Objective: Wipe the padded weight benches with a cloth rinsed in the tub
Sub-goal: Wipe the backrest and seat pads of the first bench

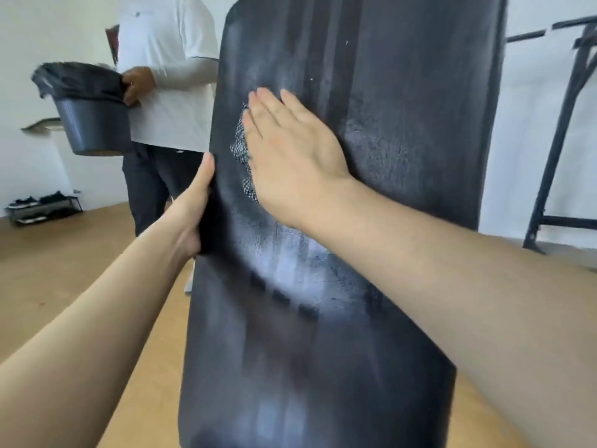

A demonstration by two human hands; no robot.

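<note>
Right fingers (290,103) over cloth (240,147) on bench (403,124)

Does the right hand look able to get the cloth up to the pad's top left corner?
Likely yes. The right hand presses the cloth flat on the bench pad, and nothing lies on the surface up to the top left corner. The left hand grips the left edge lower down.

Most of the cloth (240,147) is covered by the flat right hand (290,153); only a checked fringe is seen beside the fingers. Fingers of the left hand (193,205) are hidden behind the bench pad (403,140) edge. Bench pad is cropped top and bottom, lower part blurred. The bystander (168,92) is cut off at the shoulders.
</note>
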